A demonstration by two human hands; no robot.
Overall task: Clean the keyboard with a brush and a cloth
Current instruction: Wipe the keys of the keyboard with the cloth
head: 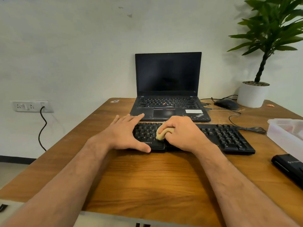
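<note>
- My right hand (pixel 182 133) is curled tight around a bunched yellow cloth (pixel 161 134) and presses it on the keys of the black keyboard (pixel 226 138).
- My left hand (pixel 126 133) lies flat with straight fingers on the keyboard's left end, just beside the cloth, holding nothing.
- Beyond both hands stands an open laptop (pixel 168 86), on the wooden table (pixel 147 177).

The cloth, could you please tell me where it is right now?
In the head view, the yellow cloth is bunched in the right hand, pressed on the black keyboard near its middle, just right of the left hand.
</note>
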